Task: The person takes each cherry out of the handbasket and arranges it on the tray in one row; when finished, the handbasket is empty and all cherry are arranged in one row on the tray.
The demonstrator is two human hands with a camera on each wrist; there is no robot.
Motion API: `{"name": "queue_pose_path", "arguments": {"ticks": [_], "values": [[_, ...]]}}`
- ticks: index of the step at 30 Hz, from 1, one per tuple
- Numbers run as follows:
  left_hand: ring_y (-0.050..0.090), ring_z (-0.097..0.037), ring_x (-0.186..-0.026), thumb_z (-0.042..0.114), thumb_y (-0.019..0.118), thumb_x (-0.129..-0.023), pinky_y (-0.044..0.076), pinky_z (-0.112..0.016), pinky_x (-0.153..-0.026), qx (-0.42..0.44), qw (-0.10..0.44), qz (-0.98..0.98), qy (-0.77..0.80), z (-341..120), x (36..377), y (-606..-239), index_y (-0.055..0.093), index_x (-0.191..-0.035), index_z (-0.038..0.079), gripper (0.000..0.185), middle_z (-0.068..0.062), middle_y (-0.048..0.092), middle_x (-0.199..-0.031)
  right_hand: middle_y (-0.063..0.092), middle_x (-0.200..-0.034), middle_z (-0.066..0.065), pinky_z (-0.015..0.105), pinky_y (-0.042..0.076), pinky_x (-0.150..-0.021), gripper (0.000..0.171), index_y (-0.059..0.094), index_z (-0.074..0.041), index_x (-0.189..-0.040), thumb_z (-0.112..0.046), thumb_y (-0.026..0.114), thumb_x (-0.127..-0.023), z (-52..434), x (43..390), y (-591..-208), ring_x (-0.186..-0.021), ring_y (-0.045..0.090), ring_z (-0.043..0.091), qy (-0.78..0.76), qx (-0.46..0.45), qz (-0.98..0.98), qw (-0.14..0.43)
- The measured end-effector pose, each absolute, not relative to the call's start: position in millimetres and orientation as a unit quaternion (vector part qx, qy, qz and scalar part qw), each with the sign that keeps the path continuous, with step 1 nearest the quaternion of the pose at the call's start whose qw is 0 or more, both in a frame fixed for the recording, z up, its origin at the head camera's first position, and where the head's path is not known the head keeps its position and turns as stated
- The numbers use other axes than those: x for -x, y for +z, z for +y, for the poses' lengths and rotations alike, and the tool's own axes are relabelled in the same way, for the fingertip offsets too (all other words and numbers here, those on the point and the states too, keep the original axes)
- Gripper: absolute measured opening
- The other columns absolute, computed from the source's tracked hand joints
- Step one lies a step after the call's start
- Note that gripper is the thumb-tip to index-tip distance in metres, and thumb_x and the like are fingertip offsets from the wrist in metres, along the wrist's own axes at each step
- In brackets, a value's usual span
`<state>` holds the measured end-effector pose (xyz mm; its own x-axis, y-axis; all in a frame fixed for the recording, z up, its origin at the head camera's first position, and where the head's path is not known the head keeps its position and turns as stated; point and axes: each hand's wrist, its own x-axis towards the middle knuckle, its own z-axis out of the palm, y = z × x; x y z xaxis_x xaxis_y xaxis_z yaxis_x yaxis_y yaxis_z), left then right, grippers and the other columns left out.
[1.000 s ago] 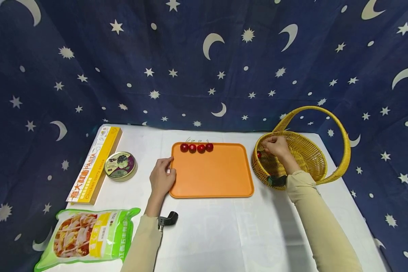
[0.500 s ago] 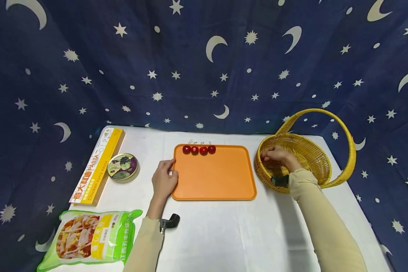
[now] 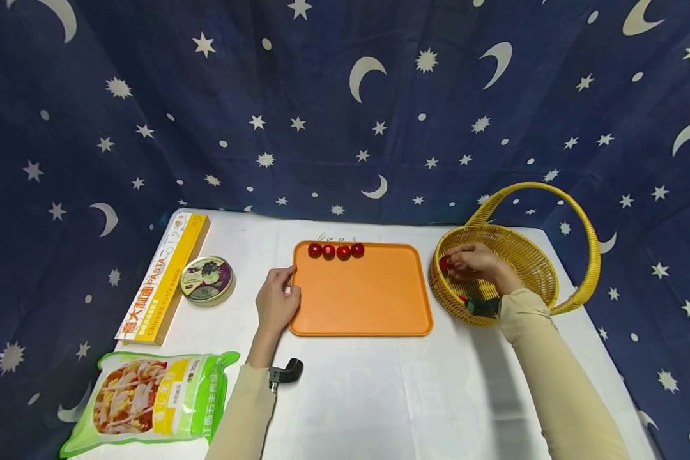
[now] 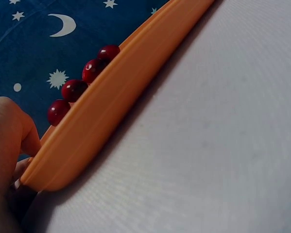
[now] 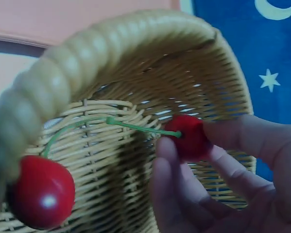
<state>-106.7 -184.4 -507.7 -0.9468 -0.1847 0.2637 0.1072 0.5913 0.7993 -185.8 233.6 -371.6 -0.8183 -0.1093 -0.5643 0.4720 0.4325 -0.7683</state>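
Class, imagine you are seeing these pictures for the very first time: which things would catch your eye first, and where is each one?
First comes the orange tray at the middle of the white table, with four cherries lined along its far edge and the left hand resting against its left rim. Next is the yellow wicker basket to the right, where the right hand pinches a red cherry inside it. Another cherry lies in the basket nearby.
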Motion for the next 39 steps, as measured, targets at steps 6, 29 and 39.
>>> {"name": "queue_pose_path", "arguments": {"ticks": [6, 29, 39], "values": [[0.059, -0.027, -0.086, 0.008, 0.061, -0.078, 0.044, -0.043, -0.074, -0.026, 0.169, -0.877, -0.45, -188.5, 108.6, -507.8, 0.07, -0.122, 0.005, 0.045, -0.011, 0.063, -0.107, 0.062, -0.076, -0.006, 0.024, 0.054, -0.072, 0.051, 0.041, 0.016, -0.139, -0.005, 0.055, -0.095, 232.6, 186.2, -358.3, -0.064, 0.055, 0.004, -0.532, -0.095, 0.807, 0.238], [0.057, -0.026, -0.082, 0.008, 0.061, -0.079, 0.043, -0.042, -0.071, -0.024, 0.161, -0.877, -0.453, -187.7, 108.6, -507.8, 0.069, -0.122, 0.006, 0.045, -0.011, 0.062, -0.108, 0.066, -0.075, -0.012, 0.019, 0.053, -0.069, 0.038, 0.056, 0.006, -0.116, -0.015, 0.072, -0.089, 212.1, 181.7, -311.6, -0.068, 0.063, 0.0, -0.498, -0.115, 0.849, 0.134], [0.058, -0.026, -0.081, 0.007, 0.061, -0.078, 0.044, -0.042, -0.071, -0.017, 0.172, -0.874, -0.455, -185.2, 105.9, -508.8, 0.07, -0.121, 0.005, 0.044, -0.011, 0.063, -0.106, 0.067, -0.091, -0.003, 0.028, 0.055, -0.08, 0.05, 0.05, 0.011, -0.135, -0.006, 0.066, -0.091, 187.3, 182.7, -322.0, -0.079, 0.068, 0.004, -0.526, -0.038, 0.84, 0.127]]}}
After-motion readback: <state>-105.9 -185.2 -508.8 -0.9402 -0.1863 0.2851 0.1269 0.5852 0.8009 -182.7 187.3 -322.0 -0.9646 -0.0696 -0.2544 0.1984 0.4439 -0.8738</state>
